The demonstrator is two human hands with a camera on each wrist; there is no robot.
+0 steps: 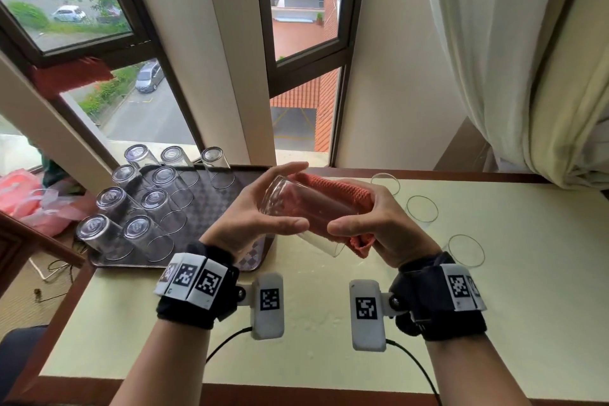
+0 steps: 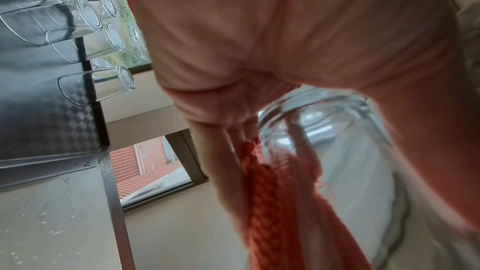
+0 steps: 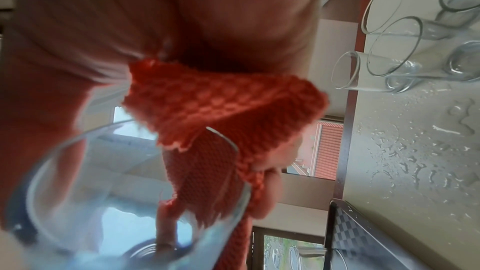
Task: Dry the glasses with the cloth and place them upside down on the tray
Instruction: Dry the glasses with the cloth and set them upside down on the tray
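Note:
A clear glass (image 1: 278,196) lies tilted in the air over the table, base to the upper left, mouth to the lower right. My left hand (image 1: 298,196) grips its base end between thumb and fingers. My right hand (image 1: 352,211) holds an orange-red cloth (image 1: 329,188) wrapped against the glass's far side and mouth end. The left wrist view shows the glass (image 2: 350,161) with the cloth (image 2: 272,202) beside it. In the right wrist view the cloth (image 3: 221,100) hangs over the glass rim (image 3: 103,192). The dark checkered tray (image 1: 230,208) at left carries several upside-down glasses (image 1: 158,204).
Three upright glasses (image 1: 421,209) stand on the cream table (image 1: 296,356) to my right, also visible as glasses (image 3: 389,48) in the right wrist view. Water drops (image 3: 415,151) lie on the table near them. Windows and a curtain (image 1: 510,59) stand behind. A pink bag (image 1: 23,194) sits left of the tray.

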